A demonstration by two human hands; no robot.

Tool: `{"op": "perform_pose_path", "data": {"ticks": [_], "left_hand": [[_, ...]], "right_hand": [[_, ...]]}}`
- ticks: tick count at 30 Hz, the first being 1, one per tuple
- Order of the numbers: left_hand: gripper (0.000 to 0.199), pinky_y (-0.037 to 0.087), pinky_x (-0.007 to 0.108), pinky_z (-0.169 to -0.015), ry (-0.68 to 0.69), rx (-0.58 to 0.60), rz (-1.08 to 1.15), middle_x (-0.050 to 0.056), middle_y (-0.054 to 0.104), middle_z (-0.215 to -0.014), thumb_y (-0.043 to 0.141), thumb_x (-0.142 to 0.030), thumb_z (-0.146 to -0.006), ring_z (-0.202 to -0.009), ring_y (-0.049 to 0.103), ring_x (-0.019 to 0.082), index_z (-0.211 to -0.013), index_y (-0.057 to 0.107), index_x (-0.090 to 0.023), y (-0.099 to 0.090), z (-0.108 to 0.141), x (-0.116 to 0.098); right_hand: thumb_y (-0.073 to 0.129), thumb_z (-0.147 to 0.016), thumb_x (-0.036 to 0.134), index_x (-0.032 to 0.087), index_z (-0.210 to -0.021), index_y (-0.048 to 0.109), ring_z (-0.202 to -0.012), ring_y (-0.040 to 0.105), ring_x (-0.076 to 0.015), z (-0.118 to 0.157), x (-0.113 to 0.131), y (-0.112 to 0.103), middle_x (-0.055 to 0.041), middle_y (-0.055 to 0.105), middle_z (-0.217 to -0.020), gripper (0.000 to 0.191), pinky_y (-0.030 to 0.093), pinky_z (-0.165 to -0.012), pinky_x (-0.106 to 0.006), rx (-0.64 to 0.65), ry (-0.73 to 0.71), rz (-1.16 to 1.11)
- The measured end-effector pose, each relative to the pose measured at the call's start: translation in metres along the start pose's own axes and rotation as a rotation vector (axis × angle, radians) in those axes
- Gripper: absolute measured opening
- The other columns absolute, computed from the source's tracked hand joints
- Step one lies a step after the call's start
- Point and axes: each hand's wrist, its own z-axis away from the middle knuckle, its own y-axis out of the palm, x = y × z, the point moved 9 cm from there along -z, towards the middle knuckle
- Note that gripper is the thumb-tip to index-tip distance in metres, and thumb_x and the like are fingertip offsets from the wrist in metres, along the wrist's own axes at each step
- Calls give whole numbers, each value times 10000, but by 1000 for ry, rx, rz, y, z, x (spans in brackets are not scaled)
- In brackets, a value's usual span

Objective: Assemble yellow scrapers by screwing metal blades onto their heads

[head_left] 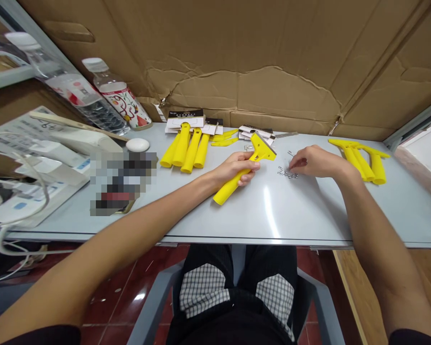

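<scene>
Yellow plastic filled the left hand [235, 167], which was closed firmly around the handle of a yellow scraper [230, 188], its wide head angled toward the far edge of the counter [273, 215]. The right hand [318, 162] was curled just above a small scatter of metal pins [287, 174] near the middle of the counter, its fingertips [293, 164] drawn close together; whether they had hold of a pin could not be told from this view.

The pins were tiny and loose on a smooth, glossy top, so a slipped finger could have flicked them apart or sent them toward the near edge. The scraper head stood between the hands, close to the pins, and a careless swing could have knocked into them.

Toward the left of the far edge lay a bunch of yellow scrapers [187, 149], with white cards [185, 119] behind them. More yellow scrapers [361, 160] sat near the right end. At the left end were two plastic bottles [117, 93], a round white object [137, 144], and printed papers [32, 163] under loose cables [14, 191]. Corrugated cardboard [237, 62] rose behind the counter.
</scene>
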Motion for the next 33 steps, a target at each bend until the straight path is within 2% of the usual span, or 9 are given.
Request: {"op": "perform_pose_path", "data": {"ticks": [3,10,13,15,17,19,24,28,33], "left_hand": [[363,332,178,-360,-3,-15,-1,-88,513,-624,885,-259,-767,-383,413,40,-965,596,-164,-1,0,1],[314,344,172,-358,6,-13,12,-62,536,-664,864,-252,-766,-409,429,37,-904,597,-160,-3,-1,2],[306,347,170,-348,9,2,25,-58,543,-691,863,-242,-766,-420,433,38,-919,612,-155,-2,-2,3],[306,344,166,-344,5,8,41,-54,553,-709,865,-238,-759,-420,432,34,-902,607,-154,-1,-2,4],[319,332,162,-339,2,18,69,-53,562,-723,868,-240,-750,-415,424,29,-898,599,-157,0,-2,4],[328,318,158,-336,-3,41,94,-54,563,-727,870,-250,-750,-406,411,25,-899,591,-163,3,-2,5],[314,324,171,-344,-38,82,48,-64,522,-629,868,-284,-785,-379,386,40,-889,592,-176,5,0,11],[315,323,180,-350,-61,93,-15,-84,466,-520,863,-323,-813,-371,377,69,-934,604,-190,8,3,13],[322,317,179,-354,-58,64,-66,-81,471,-504,858,-332,-810,-371,382,72,-933,595,-193,12,8,9]], "right_hand": [[776,-886,334,291,-947,876,-958,755,-268,-2,3,4,-32,832,-940,125,573,-829,-387,24,15,-10],[712,-859,190,254,-902,850,-884,729,-236,-3,9,5,-45,814,-919,158,543,-777,-363,12,13,14],[705,-871,233,238,-899,818,-825,709,-232,1,22,-6,-48,800,-880,117,538,-772,-381,-104,-65,-61],[730,-897,320,234,-891,776,-796,698,-224,8,35,-19,-52,788,-878,98,545,-768,-391,-228,-136,-228],[777,-905,424,235,-876,722,-790,689,-218,15,47,-29,-60,771,-890,199,554,-748,-390,-333,-201,-429],[827,-882,500,238,-869,683,-789,680,-218,20,58,-31,-64,754,-895,299,557,-726,-390,-387,-247,-566],[844,-878,538,243,-933,670,-804,691,-221,19,73,-21,-54,741,-897,347,565,-751,-394,-370,-310,-603],[834,-886,496,242,-964,658,-838,714,-236,16,72,-17,-65,763,-935,318,564,-764,-397,-362,-311,-560],[843,-872,469,250,-1017,627,-831,725,-251,16,71,-17,-66,782,-924,340,555,-750,-398,-343,-288,-545]]}}
